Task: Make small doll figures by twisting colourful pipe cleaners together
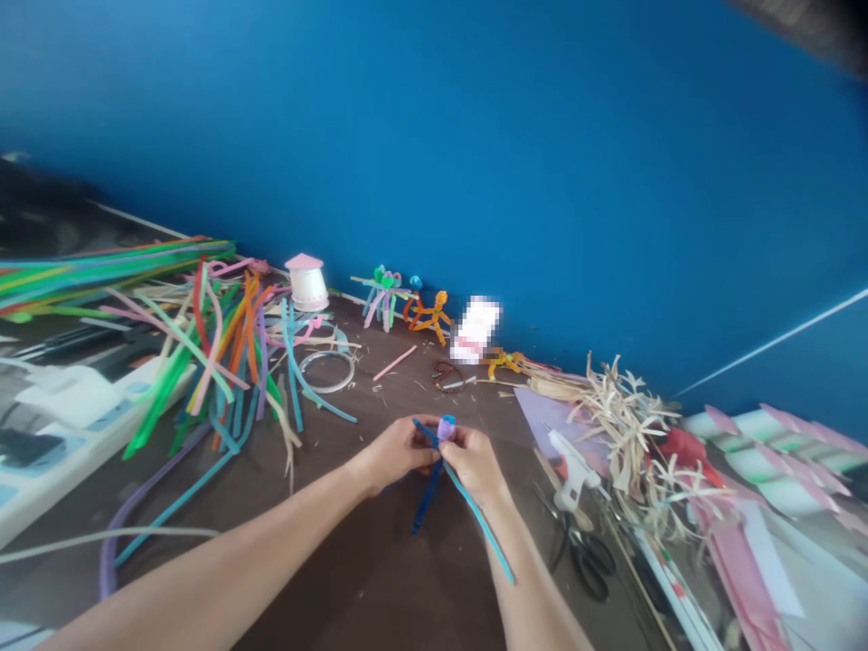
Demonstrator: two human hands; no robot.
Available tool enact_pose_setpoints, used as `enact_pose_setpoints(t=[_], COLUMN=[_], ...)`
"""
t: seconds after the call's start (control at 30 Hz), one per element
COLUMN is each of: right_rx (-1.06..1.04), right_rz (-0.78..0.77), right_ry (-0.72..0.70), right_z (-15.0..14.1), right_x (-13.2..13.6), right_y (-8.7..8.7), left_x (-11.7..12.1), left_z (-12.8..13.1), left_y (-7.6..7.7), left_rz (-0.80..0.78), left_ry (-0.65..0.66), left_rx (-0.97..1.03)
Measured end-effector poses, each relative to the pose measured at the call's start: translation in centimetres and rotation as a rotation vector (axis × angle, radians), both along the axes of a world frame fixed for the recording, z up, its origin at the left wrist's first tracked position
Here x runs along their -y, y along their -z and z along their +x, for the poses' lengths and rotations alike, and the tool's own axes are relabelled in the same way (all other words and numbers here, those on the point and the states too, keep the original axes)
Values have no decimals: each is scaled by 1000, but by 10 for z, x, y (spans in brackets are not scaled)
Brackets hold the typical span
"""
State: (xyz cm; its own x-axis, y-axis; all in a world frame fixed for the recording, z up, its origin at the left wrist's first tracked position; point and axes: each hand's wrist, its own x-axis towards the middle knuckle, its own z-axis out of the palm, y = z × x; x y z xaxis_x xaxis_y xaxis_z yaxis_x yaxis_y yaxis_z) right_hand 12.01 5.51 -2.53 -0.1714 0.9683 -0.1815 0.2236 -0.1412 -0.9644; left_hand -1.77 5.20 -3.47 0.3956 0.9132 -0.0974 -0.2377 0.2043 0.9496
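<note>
Twisted pipe-cleaner piece (446,431): low centre, about 6 o'clock in view, up off the tabletop (366,579), pinched between both hands. Long axis runs roughly 1 to 7 o'clock, lilac coil at the top, dark-blue stems (425,503) hanging toward 7.

Left hand (401,455): grip narrow, fingertips on the blue part, coming in from 9. Right hand (476,459): grip narrow, thumb and finger pinching just under the coil, from 3–4; it's the nearer one to the coil. Exact finger contact underneath hidden, can't tell.

In the way: loose light-blue pipe cleaner (483,523) trails to 5 o'clock, across the right wrist.

Around the piece: beaded bracelet (440,380) at 12; orange pipe-cleaner figure (434,316) beyond it; short pink pipe cleaner (394,363) at 11; silver-coloured ring (352,372) at 10; hot glue gun (575,470) at 3; black-handled scissors (595,565) at 4, beside the right forearm.
</note>
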Motion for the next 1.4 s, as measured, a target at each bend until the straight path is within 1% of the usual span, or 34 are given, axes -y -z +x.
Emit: enact_pose_setpoints(t=[0.13, 0.27, 0.33, 0.43, 0.57, 0.67, 0.77, 0.9, 0.97, 1.03, 1.1, 1.17, 1.23, 1.33, 1.4], right_rx=[-10, -142, -150, -64, 42, 62, 47, 68, 147, 263, 383, 478, 539, 584, 594], right_rz=[6, -59, -98, -120, -31, -6, -23, -33, 23, 135, 257, 345, 402, 464, 477], right_ry=[32, 42, 36, -13, -15, 3, 24, 0, -31, -54, -46, -31, -38, -63, -67], right_z=[1, 6, 7, 5, 1, 1, 1, -1, -2, -3, -3, -4, -4, -4, -3], right_x=[1, 0, 0, 2, 4, 4, 3, 5, 7, 9, 12, 13, 15, 16, 16], right_y=[-2, -5, -5, -3, -4, -4, -1, -1, -4, -8, -12, -14, -14, -13, -12], left_x=[-1, -6, -9, -11, -10, -9, -8, -9, -10, -11, -11, -11, -11, -10, -10], left_z=[-1, -4, -5, -5, -6, -6, -6, -5, -5, -5, -5, -5, -4, -5, -6], left_y=[-1, 4, 6, 7, 2, -2, -4, -1, 0, 1, 1, 1, 1, 1, 0], left_rz=[-70, -177, -200, -179, -161, -164, -186, -175, -164, -154, -152, -155, -154, -126, -86], left_ry=[-45, -158, -210, -270, -312, -297, -294, -376, -424, -444, -423, -393, -389, -417, -386], left_rx=[56, 150, 152, 102, 19, 36, 76, 54, 33, 17, 22, 38, 32, -18, -43])
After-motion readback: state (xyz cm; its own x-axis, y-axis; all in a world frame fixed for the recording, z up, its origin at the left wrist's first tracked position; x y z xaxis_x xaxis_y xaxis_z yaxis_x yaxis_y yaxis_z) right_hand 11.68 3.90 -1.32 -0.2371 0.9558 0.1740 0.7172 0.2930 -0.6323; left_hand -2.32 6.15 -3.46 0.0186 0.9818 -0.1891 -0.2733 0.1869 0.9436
